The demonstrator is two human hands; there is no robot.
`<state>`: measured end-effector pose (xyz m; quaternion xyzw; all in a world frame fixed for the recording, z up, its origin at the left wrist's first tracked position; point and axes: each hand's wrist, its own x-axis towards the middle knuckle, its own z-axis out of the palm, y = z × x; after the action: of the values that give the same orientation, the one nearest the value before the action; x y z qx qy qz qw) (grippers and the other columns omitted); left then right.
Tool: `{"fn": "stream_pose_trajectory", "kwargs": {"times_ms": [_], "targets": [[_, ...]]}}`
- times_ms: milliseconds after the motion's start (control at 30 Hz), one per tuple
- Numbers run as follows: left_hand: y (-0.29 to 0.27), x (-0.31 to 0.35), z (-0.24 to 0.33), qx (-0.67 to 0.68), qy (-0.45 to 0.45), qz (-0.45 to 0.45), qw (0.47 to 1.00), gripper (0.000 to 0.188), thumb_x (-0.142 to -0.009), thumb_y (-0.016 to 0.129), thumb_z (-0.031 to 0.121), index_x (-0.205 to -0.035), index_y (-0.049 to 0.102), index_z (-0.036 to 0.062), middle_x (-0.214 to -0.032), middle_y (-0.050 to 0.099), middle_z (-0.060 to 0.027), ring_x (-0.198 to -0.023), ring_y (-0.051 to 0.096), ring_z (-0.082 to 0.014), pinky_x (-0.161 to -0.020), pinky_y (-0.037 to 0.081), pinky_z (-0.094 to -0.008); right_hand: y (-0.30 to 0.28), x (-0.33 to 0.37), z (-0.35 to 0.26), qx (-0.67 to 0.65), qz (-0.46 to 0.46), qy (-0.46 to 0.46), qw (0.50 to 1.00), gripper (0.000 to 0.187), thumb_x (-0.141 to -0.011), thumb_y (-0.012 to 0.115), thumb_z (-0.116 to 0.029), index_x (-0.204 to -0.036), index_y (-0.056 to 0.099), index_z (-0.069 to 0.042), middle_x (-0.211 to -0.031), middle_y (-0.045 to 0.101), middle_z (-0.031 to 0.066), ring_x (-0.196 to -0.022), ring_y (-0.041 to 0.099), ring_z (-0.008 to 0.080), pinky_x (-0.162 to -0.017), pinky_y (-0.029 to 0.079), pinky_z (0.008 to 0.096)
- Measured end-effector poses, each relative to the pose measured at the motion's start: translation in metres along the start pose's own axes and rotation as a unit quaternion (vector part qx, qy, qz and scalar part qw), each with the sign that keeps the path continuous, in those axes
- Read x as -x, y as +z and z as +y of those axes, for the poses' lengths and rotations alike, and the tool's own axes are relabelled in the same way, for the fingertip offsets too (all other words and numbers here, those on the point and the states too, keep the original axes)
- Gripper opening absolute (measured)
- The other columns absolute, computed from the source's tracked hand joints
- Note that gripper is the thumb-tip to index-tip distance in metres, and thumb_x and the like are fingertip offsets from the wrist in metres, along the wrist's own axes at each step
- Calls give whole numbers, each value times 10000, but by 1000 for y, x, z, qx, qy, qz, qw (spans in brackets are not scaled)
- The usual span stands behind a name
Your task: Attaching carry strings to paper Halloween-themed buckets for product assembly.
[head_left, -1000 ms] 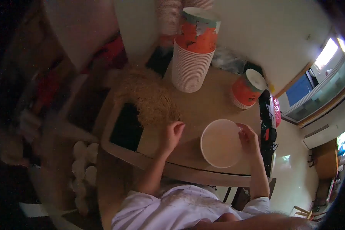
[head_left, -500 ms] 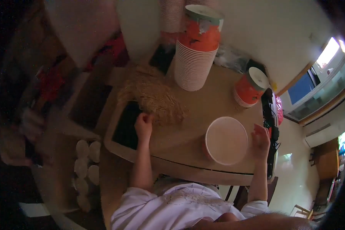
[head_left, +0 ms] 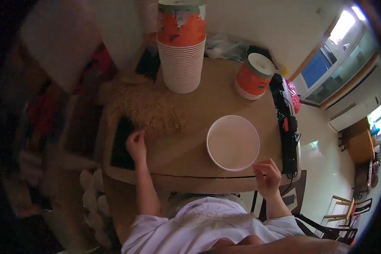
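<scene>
My left hand (head_left: 136,146) is over the left side of the table, beside a loose pile of thin tan strands (head_left: 148,111). Its thumb and fingers are pinched together; whatever lies between them is too small to make out. To the right stands a round white tub (head_left: 233,144), its mouth facing up and no lid on it. My right hand (head_left: 268,177) is at the tub's near right rim, fingers loosely bent and apart, with nothing visible in the palm. Whether its fingertips touch the rim, I cannot tell.
A tall stack of nested orange-and-white tubs (head_left: 182,55) rises at the back, and a shorter stack (head_left: 255,78) stands to its right. A black power strip with cords (head_left: 288,127) runs along the table's right edge. Pale round items (head_left: 91,197) lie in shadow at lower left.
The whole view has shifted, carrying the table leftward in the picture. My right hand has come from the tub's right side round to its near right rim. My left hand stays pinched near the strands.
</scene>
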<state>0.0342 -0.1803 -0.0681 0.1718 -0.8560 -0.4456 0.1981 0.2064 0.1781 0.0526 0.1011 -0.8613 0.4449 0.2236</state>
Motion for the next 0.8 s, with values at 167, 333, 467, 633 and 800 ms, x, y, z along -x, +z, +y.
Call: {"fn": "stream_pose_trajectory", "kwargs": {"times_ms": [167,333,467,633,800], "targets": [[-24,85,61,362,20,-141,921,83,-859,555,118,-823,525,50,-749,572,-24,-670,531,-86,-630,448,-217,27,31,-4,-247,-192,182,932,167,-846,475,2,-978,575,28,-923,595,131,-858,585,216,-754,465,315],[-31,170,115,226,279,-423,832,121,-770,632,77,-881,586,64,-729,604,-99,-612,596,-199,-571,481,-279,63,41,-10,-410,-272,321,810,247,-924,441,-120,-1069,544,51,-994,598,83,-933,537,133,-859,431,276],[-33,174,118,162,345,-351,855,144,-737,652,90,-859,582,59,-708,588,-120,-614,586,-257,-555,483,-327,61,28,-18,-410,-231,327,820,266,-927,442,-148,-1073,546,48,-998,596,71,-925,538,124,-842,444,268],[-45,174,132,61,400,-400,822,156,-709,692,155,-798,579,93,-672,588,-75,-594,597,-250,-518,465,-393,56,17,-23,-433,-239,328,805,264,-915,468,-155,-1057,550,53,-1011,593,93,-939,543,135,-821,459,278],[-59,185,138,20,406,-440,801,148,-786,574,175,-706,519,65,-659,565,-122,-588,577,-278,-522,463,-381,44,-4,-28,-516,-137,339,774,236,-916,453,-206,-951,556,4,-856,583,80,-791,561,162,-709,468,279]]}}
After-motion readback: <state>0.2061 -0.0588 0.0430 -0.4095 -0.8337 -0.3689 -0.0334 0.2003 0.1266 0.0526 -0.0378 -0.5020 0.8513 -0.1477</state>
